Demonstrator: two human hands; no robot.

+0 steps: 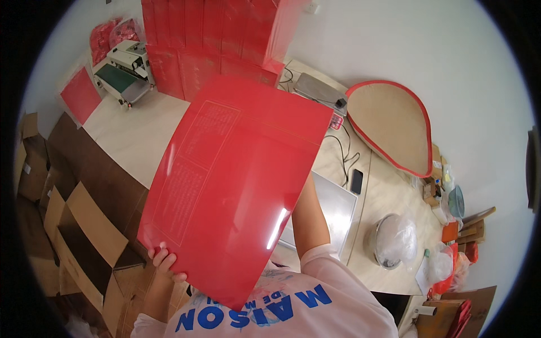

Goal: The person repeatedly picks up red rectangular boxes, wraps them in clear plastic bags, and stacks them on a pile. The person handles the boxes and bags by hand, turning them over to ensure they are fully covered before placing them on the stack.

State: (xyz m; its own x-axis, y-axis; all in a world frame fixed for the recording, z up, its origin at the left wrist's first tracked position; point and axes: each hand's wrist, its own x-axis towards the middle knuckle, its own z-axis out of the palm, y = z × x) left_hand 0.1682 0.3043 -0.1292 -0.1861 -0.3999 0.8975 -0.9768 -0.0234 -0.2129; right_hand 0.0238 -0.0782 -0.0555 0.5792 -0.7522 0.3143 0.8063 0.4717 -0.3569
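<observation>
A large glossy red sheet [245, 181], slightly curved and tilted, spans the middle of the view, with fine printed lines and writing on its left part. My left hand [165, 263] grips its lower left edge, fingers curled over the front. The right forearm reaches up behind the sheet, so my right hand is hidden. Behind the sheet, a silver metal plate or tray [338, 215] lies on the pale table [380, 194]. Beyond the sheet's far end stands a tall stack of red packages [211, 38].
A sealing machine [127, 76] stands far left; an empty cardboard box [84, 249] is open on the floor. To the right are a round red-rimmed tray [393, 126], a phone [357, 181], cables, a metal bowl [378, 243] with plastic film, and small boxes and bags.
</observation>
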